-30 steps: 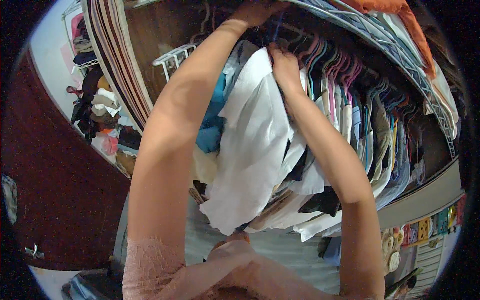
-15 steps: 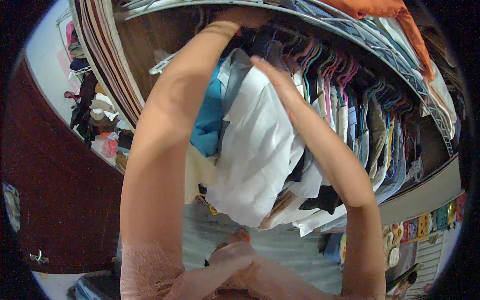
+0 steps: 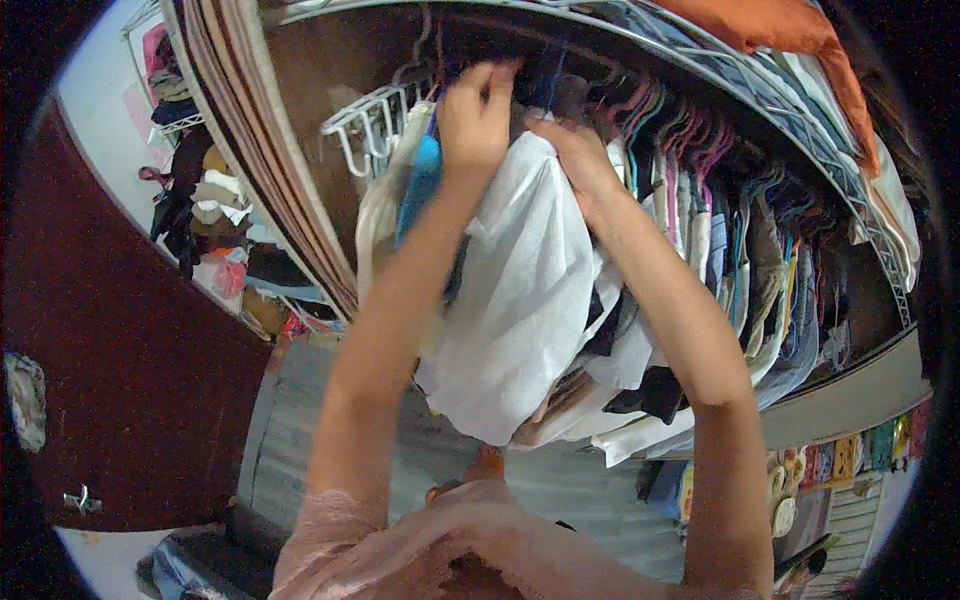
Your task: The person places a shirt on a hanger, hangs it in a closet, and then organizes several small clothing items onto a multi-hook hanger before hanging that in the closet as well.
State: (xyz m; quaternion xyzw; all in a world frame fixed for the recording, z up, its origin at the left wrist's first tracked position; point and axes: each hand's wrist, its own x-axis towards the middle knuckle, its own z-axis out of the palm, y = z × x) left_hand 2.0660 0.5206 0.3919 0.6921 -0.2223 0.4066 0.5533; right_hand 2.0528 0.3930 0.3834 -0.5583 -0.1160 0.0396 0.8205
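Note:
A white shirt (image 3: 525,290) hangs in the middle of a packed row of clothes. At its upper right shoulder, my right hand (image 3: 582,165) is closed, pinching the cloth near the top. My left hand (image 3: 478,125) is just above and left of the shirt, its fingers curled close together below the rod area. Whatever is between the left fingertips is too dark and small to make out. Beside my left wrist hang a teal garment (image 3: 418,185) and a cream garment (image 3: 380,225), partly hidden by my forearm.
A white multi-hook hanger (image 3: 370,125) hangs at the left end, beside a striped curtain (image 3: 255,150). Colored hangers (image 3: 690,140) with clothes crowd the right. Overhead runs a wire shelf (image 3: 740,95) with an orange cloth (image 3: 770,25). A dark red door (image 3: 130,330) stands at far left.
My left hand has come down and nearer from the dark top of the closet, its arm swinging rightward. The white multi-hook hanger shows more fully. My right hand has closed on the shirt's shoulder.

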